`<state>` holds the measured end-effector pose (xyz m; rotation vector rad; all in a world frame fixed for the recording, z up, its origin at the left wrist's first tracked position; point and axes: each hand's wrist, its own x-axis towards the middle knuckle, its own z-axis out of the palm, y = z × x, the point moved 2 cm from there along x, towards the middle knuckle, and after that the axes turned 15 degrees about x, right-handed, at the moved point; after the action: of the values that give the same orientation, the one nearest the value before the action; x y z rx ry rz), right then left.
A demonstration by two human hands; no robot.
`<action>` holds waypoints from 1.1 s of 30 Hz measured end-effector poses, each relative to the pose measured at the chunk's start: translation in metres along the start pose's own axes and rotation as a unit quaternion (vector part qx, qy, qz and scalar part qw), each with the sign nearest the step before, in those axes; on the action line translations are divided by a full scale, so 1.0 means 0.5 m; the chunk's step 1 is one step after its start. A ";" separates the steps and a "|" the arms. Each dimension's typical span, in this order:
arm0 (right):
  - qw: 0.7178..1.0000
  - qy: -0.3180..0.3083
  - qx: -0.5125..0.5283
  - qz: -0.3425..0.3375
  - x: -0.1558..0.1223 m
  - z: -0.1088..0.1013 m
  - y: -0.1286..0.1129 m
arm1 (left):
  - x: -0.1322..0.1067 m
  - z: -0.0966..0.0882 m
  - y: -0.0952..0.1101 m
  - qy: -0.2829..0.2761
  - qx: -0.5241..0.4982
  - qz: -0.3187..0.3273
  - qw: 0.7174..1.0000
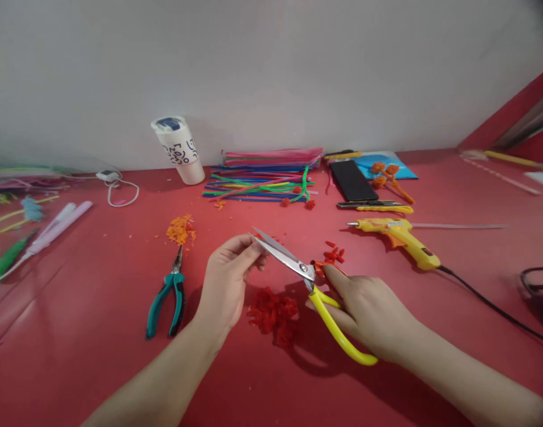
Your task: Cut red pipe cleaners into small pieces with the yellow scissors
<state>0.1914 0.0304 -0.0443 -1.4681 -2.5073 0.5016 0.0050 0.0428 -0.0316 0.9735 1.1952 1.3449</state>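
Note:
My right hand [369,311] grips a pair of scissors [284,254] with one yellow and one orange-red handle. Their blades are slightly apart and point up and left. At the blade tips, the thumb and fingers of my left hand [229,273] are pinched together. A bit of red shows there, but what the fingers hold is too small to make out. Below the blades lies a pile of red fuzzy pieces [274,314]. Several short red bits [334,254] lie just beyond my right hand.
Teal-handled pliers [165,302] lie left of my left hand, below orange scraps [180,229]. A yellow glue gun [398,234] rests at right, its black cord trailing. Along the wall are a tumbler [180,151], pipe cleaners [262,184] and a black phone [354,181].

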 end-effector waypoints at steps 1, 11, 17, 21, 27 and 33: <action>1.000 0.003 -0.002 -0.002 0.000 0.000 0.000 | -0.001 0.000 0.000 -0.002 0.001 0.002 1.000; 1.000 0.012 -0.004 -0.012 -0.002 0.001 -0.001 | -0.005 0.002 -0.001 0.005 -0.007 -0.005 1.000; 1.000 0.011 -0.006 -0.012 -0.003 0.003 -0.002 | -0.005 0.003 -0.002 0.006 -0.014 -0.013 1.000; 1.000 0.013 -0.005 -0.011 -0.004 0.004 -0.001 | -0.004 0.001 -0.002 0.007 -0.016 -0.014 1.000; 1.000 0.003 -0.009 -0.009 -0.003 0.005 -0.001 | -0.005 0.002 -0.001 0.003 -0.020 -0.016 1.000; 1.000 0.018 -0.003 -0.009 -0.002 0.002 0.001 | -0.003 0.000 -0.001 0.013 -0.016 -0.019 1.000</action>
<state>0.1918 0.0297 -0.0454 -1.4422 -2.4943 0.4593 0.0054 0.0414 -0.0319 0.9089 1.2022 1.3463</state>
